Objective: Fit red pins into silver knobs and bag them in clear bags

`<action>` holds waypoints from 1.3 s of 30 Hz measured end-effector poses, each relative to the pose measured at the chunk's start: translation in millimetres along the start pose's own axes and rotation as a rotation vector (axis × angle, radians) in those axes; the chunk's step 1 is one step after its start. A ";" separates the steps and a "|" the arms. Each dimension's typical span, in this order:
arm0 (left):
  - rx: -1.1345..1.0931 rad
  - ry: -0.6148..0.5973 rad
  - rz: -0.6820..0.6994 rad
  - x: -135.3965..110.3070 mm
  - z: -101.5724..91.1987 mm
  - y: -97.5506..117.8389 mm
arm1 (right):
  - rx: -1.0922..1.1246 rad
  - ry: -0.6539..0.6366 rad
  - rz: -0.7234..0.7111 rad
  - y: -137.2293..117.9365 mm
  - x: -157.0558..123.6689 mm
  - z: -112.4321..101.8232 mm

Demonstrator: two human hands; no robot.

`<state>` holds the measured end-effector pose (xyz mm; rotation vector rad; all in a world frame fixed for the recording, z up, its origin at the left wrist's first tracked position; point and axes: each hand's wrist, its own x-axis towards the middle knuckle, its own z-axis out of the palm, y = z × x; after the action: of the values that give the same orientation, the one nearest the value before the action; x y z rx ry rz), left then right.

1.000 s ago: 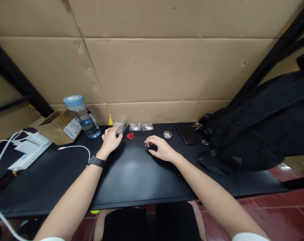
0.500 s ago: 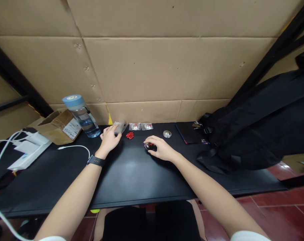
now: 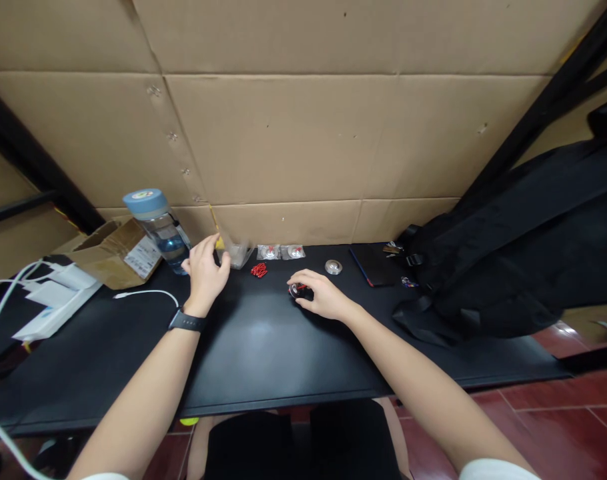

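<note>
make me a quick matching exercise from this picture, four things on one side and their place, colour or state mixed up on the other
Column one
1. right hand
2. left hand
3. red pieces
4. bottle lid

Column two
A. light blue
B. in a small heap on the black table
C. has fingers around a small round object
D. has a watch at its wrist

Pairs: 1-C, 2-D, 3-B, 4-A

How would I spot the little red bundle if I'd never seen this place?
Find the black table below the cardboard wall. Near its back edge, right of the blue-lidded bottle, two clear packets lie side by side. Just in front of the left one is the red bundle: bright red throughout, while the packets look mostly see-through.
</note>
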<state>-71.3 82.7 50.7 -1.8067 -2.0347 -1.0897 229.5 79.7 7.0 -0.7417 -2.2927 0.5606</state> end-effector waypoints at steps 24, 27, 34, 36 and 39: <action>-0.278 -0.719 0.737 -77.8 18.2 66.9 | -0.174 0.248 0.160 19.8 -2.5 -31.6; -0.292 -0.736 0.710 -77.3 19.2 64.7 | -0.163 0.227 0.149 17.1 -2.8 -32.4; -0.269 -0.688 0.711 -76.9 22.5 62.2 | -0.183 0.152 0.136 8.4 -2.7 -37.8; -0.257 -0.666 0.716 -77.6 24.5 60.8 | -0.181 0.122 0.120 7.3 -2.7 -39.1; -0.240 -0.659 0.723 -78.2 26.9 59.0 | -0.173 0.091 0.102 6.2 -2.6 -40.1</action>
<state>9.2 38.3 7.5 -2.9735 -1.2577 -0.5695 261.2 90.3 30.2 -0.9525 -2.2472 0.3694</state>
